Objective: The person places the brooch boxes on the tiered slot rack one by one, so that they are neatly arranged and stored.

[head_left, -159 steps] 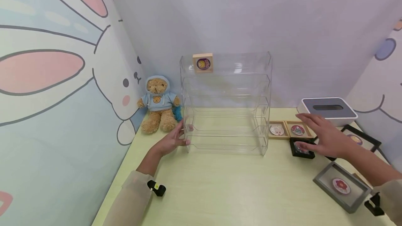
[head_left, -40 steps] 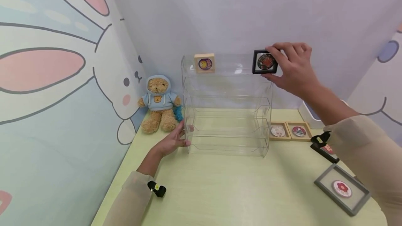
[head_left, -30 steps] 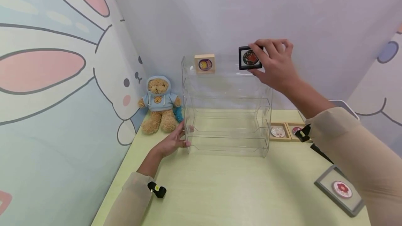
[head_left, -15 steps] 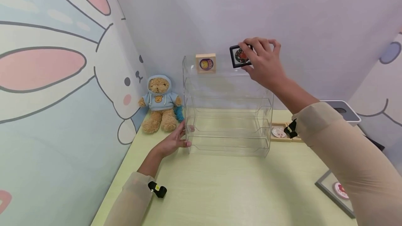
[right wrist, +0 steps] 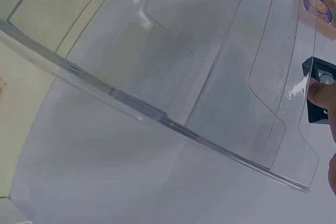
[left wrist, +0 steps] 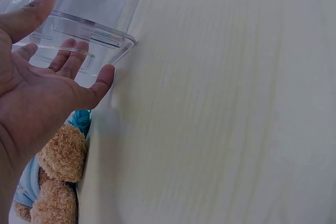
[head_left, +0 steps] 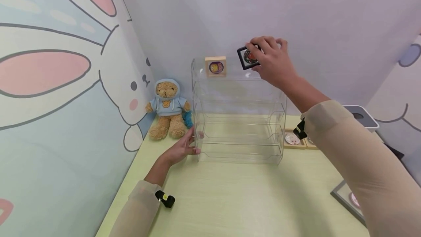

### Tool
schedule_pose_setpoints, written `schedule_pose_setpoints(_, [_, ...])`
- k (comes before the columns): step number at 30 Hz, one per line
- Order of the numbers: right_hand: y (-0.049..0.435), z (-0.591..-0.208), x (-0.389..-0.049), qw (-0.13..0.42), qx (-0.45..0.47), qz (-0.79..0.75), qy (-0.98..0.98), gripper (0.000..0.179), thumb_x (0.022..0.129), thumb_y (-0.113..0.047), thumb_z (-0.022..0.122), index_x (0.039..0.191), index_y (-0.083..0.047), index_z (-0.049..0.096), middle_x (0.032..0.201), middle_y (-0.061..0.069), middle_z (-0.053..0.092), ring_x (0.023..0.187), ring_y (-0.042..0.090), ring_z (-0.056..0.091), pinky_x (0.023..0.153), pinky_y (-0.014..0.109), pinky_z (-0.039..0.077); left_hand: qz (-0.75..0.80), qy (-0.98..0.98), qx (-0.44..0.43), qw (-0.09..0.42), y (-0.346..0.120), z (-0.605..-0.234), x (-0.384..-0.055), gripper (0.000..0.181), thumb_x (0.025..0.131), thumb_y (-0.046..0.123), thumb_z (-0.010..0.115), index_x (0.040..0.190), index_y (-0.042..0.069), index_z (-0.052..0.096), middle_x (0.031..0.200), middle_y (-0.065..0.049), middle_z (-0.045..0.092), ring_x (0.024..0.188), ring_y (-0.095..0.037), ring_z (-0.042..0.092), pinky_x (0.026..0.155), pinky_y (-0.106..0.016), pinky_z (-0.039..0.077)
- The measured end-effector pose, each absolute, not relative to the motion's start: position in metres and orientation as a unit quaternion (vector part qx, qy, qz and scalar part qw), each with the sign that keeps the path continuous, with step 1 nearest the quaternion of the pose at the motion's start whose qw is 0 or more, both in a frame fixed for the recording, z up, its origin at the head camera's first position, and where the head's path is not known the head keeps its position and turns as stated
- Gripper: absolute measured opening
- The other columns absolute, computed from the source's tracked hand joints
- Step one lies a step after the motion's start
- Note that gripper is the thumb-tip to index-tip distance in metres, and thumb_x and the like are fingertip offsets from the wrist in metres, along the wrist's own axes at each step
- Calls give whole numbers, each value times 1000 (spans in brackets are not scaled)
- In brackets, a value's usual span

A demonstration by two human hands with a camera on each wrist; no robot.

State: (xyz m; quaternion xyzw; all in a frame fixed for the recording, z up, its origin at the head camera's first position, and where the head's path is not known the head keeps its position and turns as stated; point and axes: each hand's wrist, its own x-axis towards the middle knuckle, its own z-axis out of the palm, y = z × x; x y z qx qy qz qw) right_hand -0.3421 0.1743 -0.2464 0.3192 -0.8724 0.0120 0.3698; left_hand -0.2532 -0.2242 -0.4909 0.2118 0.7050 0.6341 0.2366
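Note:
A clear acrylic tiered rack [head_left: 240, 134] stands on the table. My right hand [head_left: 271, 59] pinches a small black frame [head_left: 242, 57] between thumb and fingers at its top shelf. The frame holds a round dark-and-red badge, partly covered by my fingers, and tilts slightly. The right wrist view shows the black frame [right wrist: 316, 114] through the clear panels, at its right edge. To its left on the top shelf sits a wooden frame [head_left: 215, 66] with a purple and yellow badge. My left hand [head_left: 179, 150] rests against the rack's lower left side, fingers spread in the left wrist view.
A teddy bear [head_left: 167, 109] in a blue hoodie sits left of the rack. Light wooden frames [head_left: 292, 139] lie right of it, partly behind my right sleeve. Farther right are a white and grey box [head_left: 361, 118] and a grey frame [head_left: 343, 196], partly covered.
My right hand has picked the black frame off the table on the right and lifted it to the top shelf, then shifted it left and tilted it. The left hand has stayed in place.

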Motion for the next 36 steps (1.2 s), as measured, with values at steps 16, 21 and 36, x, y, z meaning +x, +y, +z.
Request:
schedule_pose_setpoints(16, [176,-237,-349,324,399,-81,-854,78,91,-10,92,160,-5,55,161,19,52,147,44,45,108,68,45,632,706,217,235,-223,-492,-254,111,105,3,71,179,33,-6,176,-20,25,170,-41,15,104,-33,53])
schedule_pose_setpoints(21, [174,-236,-349,305,421,-89,-850,71,96,-2,84,160,1,54,161,23,51,147,46,44,111,63,50,634,704,216,237,-223,-492,-253,110,105,3,71,179,33,-5,176,-21,25,170,-42,15,103,-34,54])
schedule_pose_setpoints(36, [172,-235,-344,235,398,-76,-884,68,101,14,58,166,4,42,166,24,38,147,49,36,94,59,57,631,709,212,233,-220,-490,-255,111,105,1,70,179,30,-6,177,-20,25,172,-40,14,108,-34,51])
